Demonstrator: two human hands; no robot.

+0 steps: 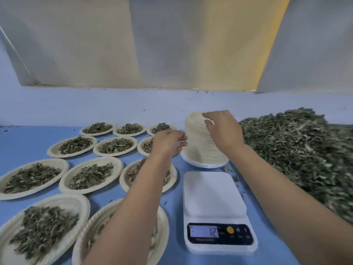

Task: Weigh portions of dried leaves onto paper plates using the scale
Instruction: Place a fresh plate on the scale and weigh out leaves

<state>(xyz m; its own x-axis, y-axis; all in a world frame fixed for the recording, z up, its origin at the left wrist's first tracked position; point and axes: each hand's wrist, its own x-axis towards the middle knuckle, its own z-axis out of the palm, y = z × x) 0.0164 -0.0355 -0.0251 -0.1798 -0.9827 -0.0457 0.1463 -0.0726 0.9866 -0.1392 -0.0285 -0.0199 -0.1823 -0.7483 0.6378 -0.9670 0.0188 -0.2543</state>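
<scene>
Head view: right hand (222, 131) pinches plate stack (196, 148) at its top edge.

blue table (172, 203), cream plates (198, 142), white scale (212, 192), grey-green leaves (298, 146)

Scale (214, 196): white plastic, smooth, matt platform. Its display panel (219, 234): dark, glossy. Plate stack (198, 144): cream paper, matt, finely ribbed edges. Filled plates (52, 152): same cream paper, fluted rims, matt. Leaf pile (298, 150): dry, rough, crinkled, dull grey-green, stalky bits. Surface (28, 142): blue, smooth, matt; laminate or sheet, can't tell.
</scene>
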